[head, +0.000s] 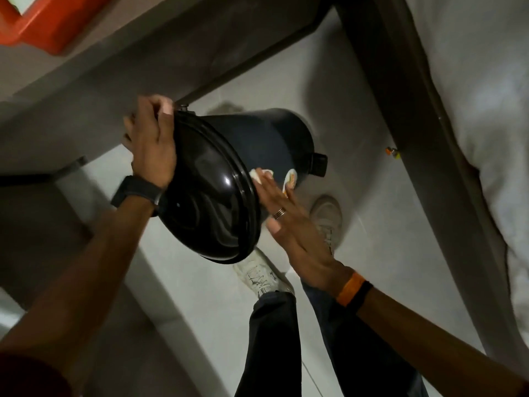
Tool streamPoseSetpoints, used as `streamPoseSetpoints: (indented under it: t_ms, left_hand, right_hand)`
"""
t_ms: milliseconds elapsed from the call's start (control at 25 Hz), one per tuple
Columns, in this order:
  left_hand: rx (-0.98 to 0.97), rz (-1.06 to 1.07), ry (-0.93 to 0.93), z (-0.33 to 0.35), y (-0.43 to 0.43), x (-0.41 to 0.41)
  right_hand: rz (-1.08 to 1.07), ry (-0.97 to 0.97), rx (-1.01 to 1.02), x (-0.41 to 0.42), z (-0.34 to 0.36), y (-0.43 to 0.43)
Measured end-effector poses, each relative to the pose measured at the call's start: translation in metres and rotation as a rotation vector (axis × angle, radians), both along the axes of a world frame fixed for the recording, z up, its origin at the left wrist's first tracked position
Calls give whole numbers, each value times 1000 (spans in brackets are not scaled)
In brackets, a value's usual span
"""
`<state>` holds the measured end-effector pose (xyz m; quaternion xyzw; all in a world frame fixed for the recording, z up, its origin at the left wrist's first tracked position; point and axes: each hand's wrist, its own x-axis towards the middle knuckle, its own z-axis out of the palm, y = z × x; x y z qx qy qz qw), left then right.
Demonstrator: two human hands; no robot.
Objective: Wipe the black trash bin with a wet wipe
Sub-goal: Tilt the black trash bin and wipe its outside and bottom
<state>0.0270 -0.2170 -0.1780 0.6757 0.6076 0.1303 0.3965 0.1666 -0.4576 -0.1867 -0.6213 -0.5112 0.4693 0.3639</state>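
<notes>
Left hand clamps the tilted black trash bin at its lid rim, nine o'clock; right hand, fingers flat, presses the wet wipe at three o'clock; hard rubbing could twist the bin loose.

Black trash bin: plastic; body showing matt, smooth. Bin lid: glossy plastic, catching bright highlights. Sticker on bin body: looking like printed paper, slightly shiny. Wet wipe: soft white cloth-like sheet, lying under fingers of right hand. Ring: metal, shining. Wristband: matt orange, rubbery. Watch strap on left wrist: matt black. Shoes: pale fabric, scuffed. Floor: smooth, showing faint sheen.
</notes>
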Motion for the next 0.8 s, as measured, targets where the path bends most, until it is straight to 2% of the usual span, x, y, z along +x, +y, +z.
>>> streamPoseSetpoints:
  t_ms: [40,80,200,240,280,320,440,520,560,680,720,800]
  left_hand:
    - [108,20,57,4,-10,8]
    - [205,-24,81,8,-19,16]
    - [452,-341,0,8,-34,26]
    - [488,-437,-56,9,-39,30]
    - [507,-496,-92,10,-42,35]
    - [524,-509,-83,11,-43,41]
    - [481,-366,30,11,-34,50]
    - [438,-295,40,9,-23,48]
    - [426,-286,36,7,-19,46]
    - [426,-286,-4,4,-15,47]
    - [421,-263,-21,4,-14,51]
    - [381,-182,-19,6,-7,62]
  right_hand:
    - [-23,-27,-22,1,-9,5]
    - [-128,-24,-128,8,-22,13]
    - [-492,58,-580,42,-57,44]
    - [-546,79,-653,50,-63,48]
    - [-561,119,-637,51,-62,48]
    - [-544,136,-538,44,-54,46]
    - [-277,-22,-81,-3,-16,19]
    - [-141,-117,18,-9,-17,8]
    - [-194,-131,-60,4,-25,13]
    - [-502,-69,-529,57,-58,52]
    - [-549,-53,-608,68,-64,64]
    - [-584,60,-560,62,-54,73]
